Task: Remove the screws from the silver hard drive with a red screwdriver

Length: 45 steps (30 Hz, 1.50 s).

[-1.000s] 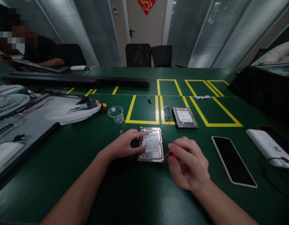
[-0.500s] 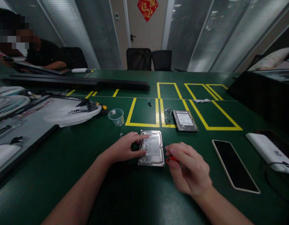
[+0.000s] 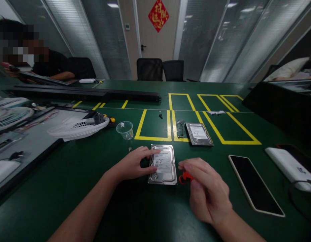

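Note:
A silver hard drive (image 3: 165, 168) with a white label lies flat on the green table in front of me. My left hand (image 3: 139, 161) rests on its left side, index finger and thumb spread apart and touching the label. Just right of the drive, my right hand (image 3: 206, 185) is curled around a small red object with a loop-shaped end (image 3: 186, 177). My fingers cover most of it, so its kind is unclear. Small light-coloured bits (image 3: 130, 149), perhaps screws, lie beyond my left hand. A clear plastic cup (image 3: 125, 130) stands behind them.
A second hard drive (image 3: 199, 133) sits beside a clear crumpled item (image 3: 181, 129) near yellow tape outlines. Rightward lie a phone (image 3: 255, 185) and a white power bank (image 3: 289, 168). White fan-like frames (image 3: 79, 127) and a long black bar (image 3: 95, 94) occupy the left. A person sits far left.
My right thumb has shifted down and away from the fingertips, baring more of the red object. My left hand stays on the drive. The whole view has tilted slightly upward.

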Motion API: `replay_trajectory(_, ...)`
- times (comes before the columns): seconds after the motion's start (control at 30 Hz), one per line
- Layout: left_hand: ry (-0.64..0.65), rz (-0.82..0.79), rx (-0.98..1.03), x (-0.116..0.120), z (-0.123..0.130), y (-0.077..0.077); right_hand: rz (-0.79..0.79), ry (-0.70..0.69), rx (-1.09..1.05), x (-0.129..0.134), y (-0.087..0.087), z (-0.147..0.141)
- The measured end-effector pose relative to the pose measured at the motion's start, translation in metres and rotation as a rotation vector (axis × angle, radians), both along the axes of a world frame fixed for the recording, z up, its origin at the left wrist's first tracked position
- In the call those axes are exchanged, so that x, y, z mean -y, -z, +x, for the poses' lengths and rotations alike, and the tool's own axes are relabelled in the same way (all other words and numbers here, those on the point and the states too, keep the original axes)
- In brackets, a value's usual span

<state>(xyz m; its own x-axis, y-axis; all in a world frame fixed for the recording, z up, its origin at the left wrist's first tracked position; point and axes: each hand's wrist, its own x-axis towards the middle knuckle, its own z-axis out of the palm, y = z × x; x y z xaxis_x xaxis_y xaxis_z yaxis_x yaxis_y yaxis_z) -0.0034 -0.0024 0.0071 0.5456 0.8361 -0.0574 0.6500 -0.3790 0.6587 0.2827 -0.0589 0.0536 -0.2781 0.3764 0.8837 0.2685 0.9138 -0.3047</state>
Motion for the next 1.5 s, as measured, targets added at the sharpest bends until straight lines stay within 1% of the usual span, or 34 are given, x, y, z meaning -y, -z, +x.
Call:
replay_trajectory(0.03, -0.004, -0.007, -0.002, 0.0002, 0.0001, -0.0005, -0.012, 0.013, 0.013, 0.0006, 0.0, 0.0003)
replay_trajectory(0.2, -0.008, -0.01, -0.008, 0.0008, -0.0001, -0.0015, 0.032, 0.037, 0.016, -0.0005, -0.0005, -0.0007)
replay_trajectory(0.3, -0.009, -0.009, -0.008, 0.0007, -0.0002, -0.001, 0.046, 0.002, -0.006, -0.0029, -0.0023, -0.0024)
replay_trajectory(0.4, -0.005, 0.0, -0.003, 0.0006, -0.0001, -0.0004, 0.058, 0.025, -0.017, -0.0039, -0.0032, -0.0036)
replay_trajectory(0.63, -0.007, -0.005, -0.003, 0.0, 0.0, 0.0013, 0.076, 0.066, 0.029, -0.0022, -0.0027, -0.0034)
replay_trajectory(0.8, -0.004, -0.004, 0.008, 0.0001, 0.0004, 0.0009, 0.063, 0.03, 0.066, -0.0015, -0.0024, 0.0023)
replay_trajectory(0.93, -0.001, -0.004, 0.001, 0.0004, 0.0012, -0.0015, 0.019, 0.054, 0.07, 0.0014, -0.0019, 0.001)
replay_trajectory(1.0, -0.001, -0.002, -0.001, 0.0004, 0.0011, -0.0018, 0.053, 0.058, 0.038, 0.0026, -0.0017, -0.0019)
replay_trajectory(1.07, 0.001, 0.001, 0.0, 0.0003, 0.0007, -0.001, 0.031, 0.036, 0.012, 0.0028, -0.0012, -0.0044)
replay_trajectory(1.13, 0.004, 0.004, 0.006, 0.0001, 0.0001, 0.0003, 0.043, 0.03, -0.022, 0.0024, -0.0002, -0.0055)
replay_trajectory(1.3, 0.016, 0.018, 0.007, -0.0004, 0.0001, 0.0012, 0.051, 0.028, -0.021, 0.0006, 0.0032, -0.0052)
replay_trajectory(1.37, 0.017, 0.021, 0.005, -0.0006, 0.0005, 0.0005, 0.077, 0.033, -0.054, 0.0001, 0.0036, -0.0052)
replay_trajectory(1.5, 0.016, 0.03, 0.005, -0.0011, 0.0008, -0.0002, 0.054, 0.029, 0.027, 0.0006, 0.0018, -0.0034)
